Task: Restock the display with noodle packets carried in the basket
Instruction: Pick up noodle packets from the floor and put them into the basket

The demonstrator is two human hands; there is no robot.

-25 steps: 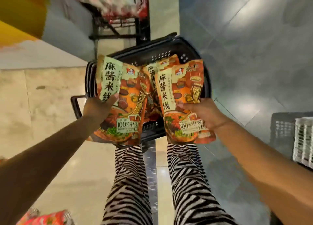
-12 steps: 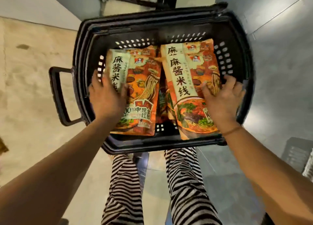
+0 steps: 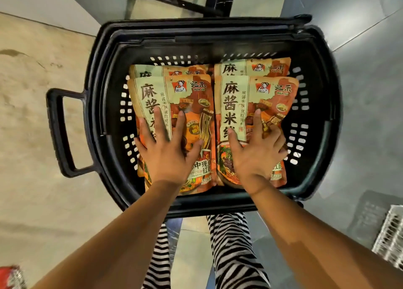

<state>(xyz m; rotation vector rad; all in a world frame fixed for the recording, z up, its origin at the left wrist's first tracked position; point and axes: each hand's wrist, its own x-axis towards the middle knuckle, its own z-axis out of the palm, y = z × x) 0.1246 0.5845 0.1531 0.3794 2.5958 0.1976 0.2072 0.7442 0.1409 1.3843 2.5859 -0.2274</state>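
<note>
Tiled shop floor [image 3: 32, 114] under black basket [image 3: 218, 30], side handle [image 3: 57, 134] at left, noodle packets stacked inside in two side-by-side piles. Left hand [image 3: 168, 151] lies flat, fingers spread, on left top packet [image 3: 152, 88], and right hand [image 3: 255, 153] likewise on right top packet [image 3: 272, 105]; neither grips anything, probably pressing the piles level. Display not in view; black rack legs [image 3: 216, 1] beyond basket, white wire crate [image 3: 390, 234] far right, nothing blocking the hands.

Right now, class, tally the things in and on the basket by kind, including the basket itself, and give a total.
Noodle packets: 4
Basket: 1
Hands: 2
Total: 7
</note>
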